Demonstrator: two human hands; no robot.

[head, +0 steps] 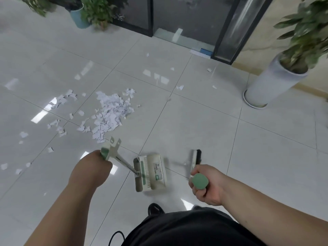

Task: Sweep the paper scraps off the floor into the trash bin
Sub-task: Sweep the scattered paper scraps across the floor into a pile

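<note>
Left hand: the left hand (95,163) is curled tight round the green top of the dustpan (150,173) handle. The pan hangs low near the floor (213,132), ready to be set down.
Right hand: the right hand (205,185) is wrapped round the green end of the broom (196,157) stick, with the brush end pointing down and forward (it is blurry, so I cannot tell if the bristles touch the floor).
Paper scraps: most of the paper scraps (110,112) lie in one loose heap on the floor, ahead and to the left of the dustpan, well apart from the broom. Small bits are spread around the heap, and a few lie far off to the right, near the white plant pot (266,86).
Trash bin: no trash bin can be seen.
Why a tool in each hand: I think it is so the broom can push paper straight into the pan.
How far along: it looks like the start, as the heap is not swept up yet.
Next: most likely step to the heap and put the pan beside it.
</note>
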